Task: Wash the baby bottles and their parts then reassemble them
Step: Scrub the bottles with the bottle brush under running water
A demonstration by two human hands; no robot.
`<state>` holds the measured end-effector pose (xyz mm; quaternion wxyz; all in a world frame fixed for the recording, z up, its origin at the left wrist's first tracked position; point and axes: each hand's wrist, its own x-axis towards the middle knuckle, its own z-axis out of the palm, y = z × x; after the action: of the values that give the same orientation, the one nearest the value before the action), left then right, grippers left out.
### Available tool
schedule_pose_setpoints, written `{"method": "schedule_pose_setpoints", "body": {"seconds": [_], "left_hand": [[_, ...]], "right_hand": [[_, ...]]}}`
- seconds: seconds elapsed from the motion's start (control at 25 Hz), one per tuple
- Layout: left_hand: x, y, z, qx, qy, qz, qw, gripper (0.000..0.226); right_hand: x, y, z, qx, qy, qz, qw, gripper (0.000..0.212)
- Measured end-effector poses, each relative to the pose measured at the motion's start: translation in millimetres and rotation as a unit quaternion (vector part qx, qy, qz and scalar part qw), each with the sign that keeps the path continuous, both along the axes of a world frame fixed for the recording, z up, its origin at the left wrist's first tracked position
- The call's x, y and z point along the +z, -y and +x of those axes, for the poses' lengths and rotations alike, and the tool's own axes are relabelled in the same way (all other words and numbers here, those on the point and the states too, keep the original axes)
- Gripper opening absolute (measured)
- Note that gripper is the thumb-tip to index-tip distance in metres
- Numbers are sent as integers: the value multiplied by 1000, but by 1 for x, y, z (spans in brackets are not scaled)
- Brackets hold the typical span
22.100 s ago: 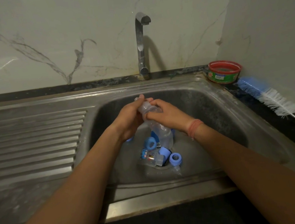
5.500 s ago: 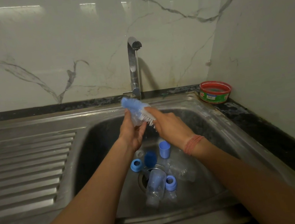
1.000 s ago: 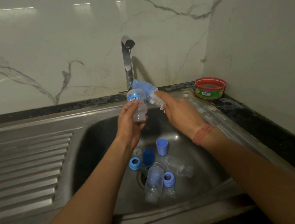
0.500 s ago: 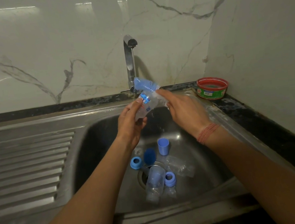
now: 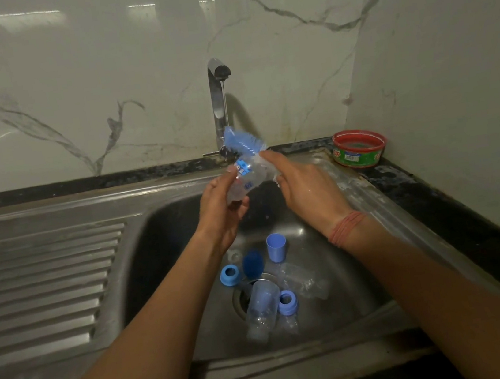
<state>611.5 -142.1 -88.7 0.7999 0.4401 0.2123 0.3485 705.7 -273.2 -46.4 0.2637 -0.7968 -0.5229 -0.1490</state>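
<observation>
Head view over the kitchen sink [image 5: 144, 268]: from my remote seat I see its steel basin filling the middle of the scene, the ribbed drainboard [image 5: 40, 283] to the left, the tap [image 5: 217, 97] at the far wall with a thin stream falling. Both forearms reach in from the near edge. My left hand [image 5: 221, 212] curls its fingers round a clear baby bottle [image 5: 245, 180], tilted with one end toward the far side, held above the basin just under the tap. My right hand [image 5: 303, 188] grips the bottle brush [image 5: 244, 143], whose blue bristle head lies against the far end of the bottle; the handle is hidden in the fist. The bottle thus sits between the two hands, touching both the left palm and the brush. I judge the scrubbing step is in hand, and done well it wants a firm left grip, the bottle turned so the bristles sweep the whole surface, kept under the water. Down by the drain lie two more clear bottles [image 5: 262, 309], a blue cap [image 5: 276, 246], two blue collar rings [image 5: 229, 274] and a dark blue piece I cannot identify. A red-rimmed tub [image 5: 359, 148] stands at the far right corner.
</observation>
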Motion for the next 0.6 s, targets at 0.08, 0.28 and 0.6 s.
{"method": "schedule_pose_setpoints", "body": {"seconds": [0.08,0.28,0.6], "left_hand": [[-1,-10,-5,57,43,-60,996,54],[2,-4,-5,8,-1,-5,1000,52],[3,-11,-8,80,42,-63,994,34]], "right_hand": [[-1,-2,-8,27,2,-14,1000,63],[-4,-2,-3,11,-7,-4,1000,59],[-6,-4,-9,36,-8,-25,999,61]]}}
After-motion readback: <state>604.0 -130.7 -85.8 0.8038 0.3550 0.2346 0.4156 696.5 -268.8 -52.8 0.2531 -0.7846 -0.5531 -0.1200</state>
